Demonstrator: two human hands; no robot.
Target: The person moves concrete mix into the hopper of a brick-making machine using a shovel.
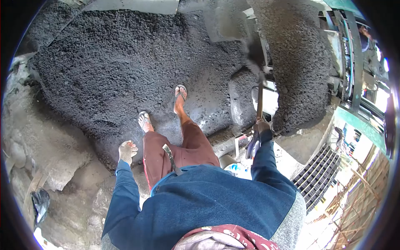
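My right hand (262,125) is wrapped round the wooden handle of a shovel (260,98). The tool points away from me, and its dark blade (255,52) is blurred beside a heap of dark grit (291,62) on the right. Out to the left, beside my left knee, my left hand (127,151) holds nothing I can see; its fingers are partly curled and apart. Beneath and ahead of my sandalled feet spreads a wide bed of dark, damp granular material (125,62).
Green-edged machinery (354,62) stands at the right, with part of a person (365,37) beyond it. A black grid rack (318,175) lies lower right. Rough sacking (46,146) borders the left side. A white bucket (236,168) sits by my right hip.
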